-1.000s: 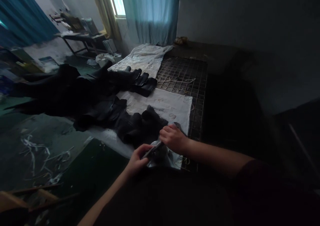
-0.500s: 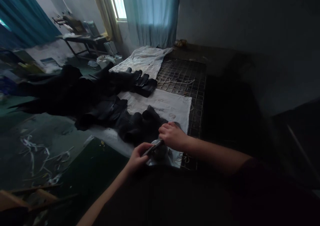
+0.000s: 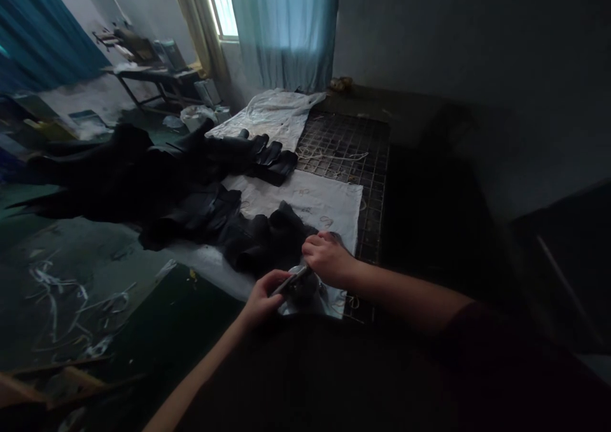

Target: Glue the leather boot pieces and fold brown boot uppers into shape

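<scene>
Strip [image 3: 285,284], thin and grey, runs from left hand [image 3: 261,299], grip pinched on it, to right hand [image 3: 329,260], curled around its far end, near side of black pieces [image 3: 255,238]; could slip if left pinch loosens.

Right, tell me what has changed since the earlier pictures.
Very little: the view has shifted slightly, so the scene sits a bit further left in the picture. Nothing was visibly taken hold of or let go. The left hand and right hand stay closed on the thin grey strip; the black pieces and white cloth lie as before.
</scene>
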`<state>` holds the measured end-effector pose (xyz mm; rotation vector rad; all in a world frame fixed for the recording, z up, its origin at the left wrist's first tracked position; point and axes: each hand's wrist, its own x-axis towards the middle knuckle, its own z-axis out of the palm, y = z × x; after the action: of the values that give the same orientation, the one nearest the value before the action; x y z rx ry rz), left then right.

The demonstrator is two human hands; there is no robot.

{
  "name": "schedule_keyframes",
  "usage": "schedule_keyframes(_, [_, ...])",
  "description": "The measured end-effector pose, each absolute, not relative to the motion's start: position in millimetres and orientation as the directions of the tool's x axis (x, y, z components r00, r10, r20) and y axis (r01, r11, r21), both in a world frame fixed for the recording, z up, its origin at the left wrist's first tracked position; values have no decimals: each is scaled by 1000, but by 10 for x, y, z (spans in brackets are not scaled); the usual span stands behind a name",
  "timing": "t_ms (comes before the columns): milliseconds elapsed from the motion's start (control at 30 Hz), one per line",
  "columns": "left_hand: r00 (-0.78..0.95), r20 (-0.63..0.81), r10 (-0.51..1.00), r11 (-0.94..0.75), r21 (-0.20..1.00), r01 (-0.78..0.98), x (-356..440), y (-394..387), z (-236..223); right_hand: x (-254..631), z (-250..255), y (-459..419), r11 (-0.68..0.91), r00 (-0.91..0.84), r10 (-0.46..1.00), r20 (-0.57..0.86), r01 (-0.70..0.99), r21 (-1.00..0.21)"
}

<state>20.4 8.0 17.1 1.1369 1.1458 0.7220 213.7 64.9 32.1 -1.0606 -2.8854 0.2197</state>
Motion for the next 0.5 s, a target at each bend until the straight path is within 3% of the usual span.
schedule_keyframes(167, [282, -316, 906, 297, 949, 109, 200, 84, 152, 2124, 324, 649, 713, -717, 697, 34, 687, -141])
schedule_keyframes(300, [302, -293, 907, 267, 955, 126, 194, 60, 147, 2119, 330, 649, 749, -764, 644, -28, 638, -178])
schedule_keyframes(500, [246, -260, 934, 247, 965, 83, 233, 4, 91, 2124, 289, 648, 748, -744, 663, 81, 655, -102])
